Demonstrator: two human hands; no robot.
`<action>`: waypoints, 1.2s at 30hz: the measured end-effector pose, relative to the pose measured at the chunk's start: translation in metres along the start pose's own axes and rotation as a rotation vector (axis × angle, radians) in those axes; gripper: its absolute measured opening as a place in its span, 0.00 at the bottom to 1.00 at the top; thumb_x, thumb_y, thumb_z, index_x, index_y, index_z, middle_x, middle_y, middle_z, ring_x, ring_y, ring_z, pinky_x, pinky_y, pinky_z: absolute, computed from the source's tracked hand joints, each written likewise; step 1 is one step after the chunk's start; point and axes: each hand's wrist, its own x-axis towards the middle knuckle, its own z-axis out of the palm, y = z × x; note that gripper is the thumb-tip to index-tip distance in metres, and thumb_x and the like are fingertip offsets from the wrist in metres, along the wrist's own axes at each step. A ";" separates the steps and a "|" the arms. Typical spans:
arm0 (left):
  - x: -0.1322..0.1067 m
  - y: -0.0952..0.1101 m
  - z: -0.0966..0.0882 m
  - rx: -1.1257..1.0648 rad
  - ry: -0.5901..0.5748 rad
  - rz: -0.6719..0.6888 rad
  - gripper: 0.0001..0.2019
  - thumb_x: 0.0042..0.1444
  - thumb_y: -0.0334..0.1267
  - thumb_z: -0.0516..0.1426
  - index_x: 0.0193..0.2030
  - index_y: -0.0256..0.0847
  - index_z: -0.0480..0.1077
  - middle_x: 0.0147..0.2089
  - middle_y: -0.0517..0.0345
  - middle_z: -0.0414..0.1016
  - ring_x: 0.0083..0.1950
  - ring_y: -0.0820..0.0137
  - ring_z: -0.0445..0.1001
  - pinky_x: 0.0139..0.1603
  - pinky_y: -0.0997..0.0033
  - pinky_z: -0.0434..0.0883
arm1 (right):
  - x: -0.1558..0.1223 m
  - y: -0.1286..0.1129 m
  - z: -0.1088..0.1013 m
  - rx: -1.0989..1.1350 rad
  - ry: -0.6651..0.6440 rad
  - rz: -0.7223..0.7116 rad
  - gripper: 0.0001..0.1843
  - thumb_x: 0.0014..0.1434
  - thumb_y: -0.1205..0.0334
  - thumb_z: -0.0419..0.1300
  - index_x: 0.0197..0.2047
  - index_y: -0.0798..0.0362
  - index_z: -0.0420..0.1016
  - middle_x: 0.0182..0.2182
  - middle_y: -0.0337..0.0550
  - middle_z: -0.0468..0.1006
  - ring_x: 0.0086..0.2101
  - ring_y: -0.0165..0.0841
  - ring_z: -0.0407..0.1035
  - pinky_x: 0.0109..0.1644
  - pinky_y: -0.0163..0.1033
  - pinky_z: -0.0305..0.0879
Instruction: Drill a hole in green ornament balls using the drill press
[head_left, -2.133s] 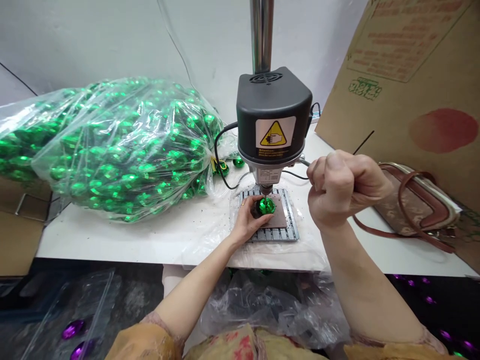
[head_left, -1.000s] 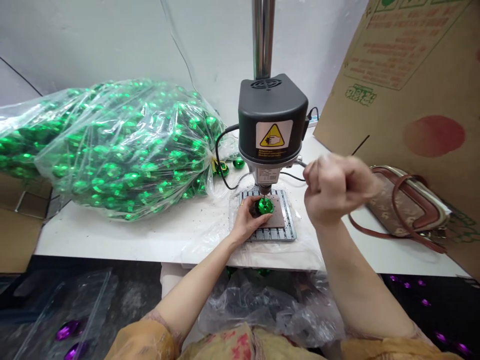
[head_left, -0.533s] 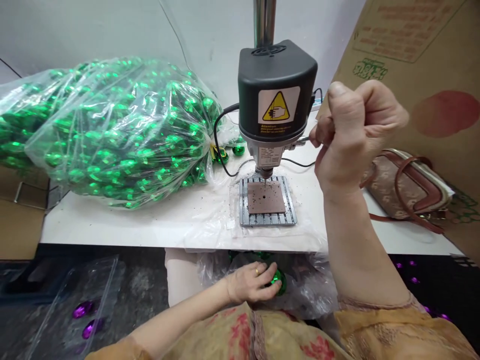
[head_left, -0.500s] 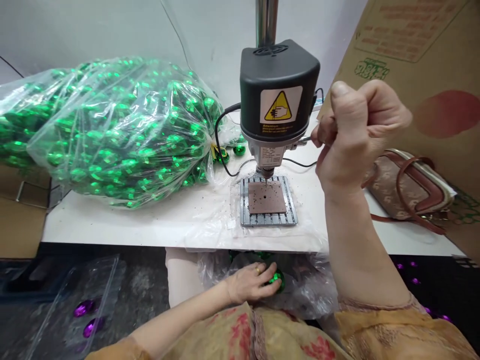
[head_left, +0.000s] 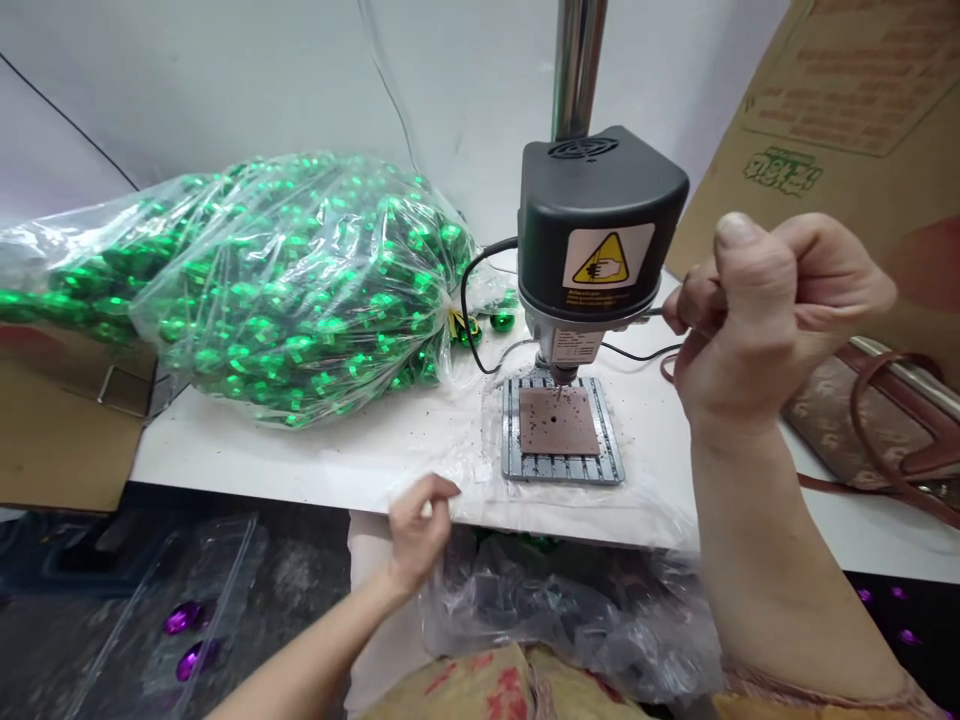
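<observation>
My right hand point(head_left: 772, 310) is closed around the feed lever point(head_left: 655, 313) at the right side of a small bench drill press point(head_left: 600, 225). Most of the lever is hidden in the fist. Below the chuck, a brown square plate point(head_left: 577, 440) with a dark hole lies on the slotted metal base point(head_left: 510, 462), with dark shavings scattered over it. My left hand point(head_left: 421, 525) is at the table's front edge, left of the base. Its fingers are curled and slightly blurred; whatever they may hold cannot be made out.
A large clear bag point(head_left: 300, 300) of shiny green balls lies left of the press, with a loose green ball point(head_left: 502, 321) behind. At right are a patterned handbag point(head_left: 847, 430) and a cardboard box point(head_left: 847, 130). Crumpled plastic point(head_left: 555, 600) covers my lap. Purple balls point(head_left: 182, 617) lie below left.
My left hand has left the green ball in the lap plastic and risen to the table's edge. My right hand stays on the lever. The view has shifted, moving everything right and down.
</observation>
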 end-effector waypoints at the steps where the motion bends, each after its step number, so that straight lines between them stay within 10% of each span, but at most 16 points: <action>1: 0.025 0.002 -0.006 0.028 0.073 0.004 0.11 0.52 0.28 0.52 0.28 0.42 0.75 0.28 0.60 0.79 0.31 0.70 0.77 0.36 0.72 0.73 | 0.000 0.000 0.000 -0.001 0.008 -0.006 0.19 0.59 0.65 0.63 0.21 0.48 0.60 0.13 0.28 0.58 0.14 0.25 0.53 0.19 0.38 0.48; 8: 0.189 -0.021 0.057 0.238 -0.122 -0.042 0.11 0.55 0.27 0.54 0.41 0.40 0.76 0.40 0.51 0.81 0.41 0.63 0.79 0.47 0.65 0.73 | -0.002 -0.002 -0.001 -0.006 -0.017 -0.016 0.20 0.61 0.66 0.62 0.21 0.49 0.59 0.13 0.29 0.59 0.15 0.23 0.54 0.20 0.38 0.50; 16: 0.245 -0.027 0.122 0.570 -0.079 -0.218 0.28 0.64 0.43 0.60 0.66 0.35 0.59 0.60 0.31 0.75 0.61 0.48 0.76 0.57 0.58 0.72 | -0.005 -0.006 0.000 -0.012 -0.032 -0.038 0.21 0.63 0.67 0.60 0.22 0.52 0.55 0.15 0.27 0.58 0.16 0.18 0.54 0.22 0.34 0.50; 28: 0.260 -0.044 0.118 0.064 0.045 -0.245 0.20 0.53 0.33 0.68 0.51 0.36 0.67 0.49 0.42 0.78 0.55 0.56 0.77 0.57 0.57 0.71 | -0.005 -0.004 0.000 -0.035 0.005 -0.017 0.22 0.61 0.64 0.62 0.19 0.52 0.57 0.14 0.28 0.59 0.16 0.20 0.54 0.22 0.35 0.50; 36: 0.157 -0.038 0.051 -0.387 0.188 -0.211 0.26 0.53 0.49 0.67 0.54 0.42 0.68 0.51 0.49 0.77 0.48 0.64 0.79 0.44 0.64 0.80 | -0.004 -0.002 0.000 -0.008 0.004 -0.015 0.22 0.61 0.65 0.61 0.19 0.53 0.57 0.13 0.28 0.58 0.16 0.20 0.53 0.23 0.34 0.49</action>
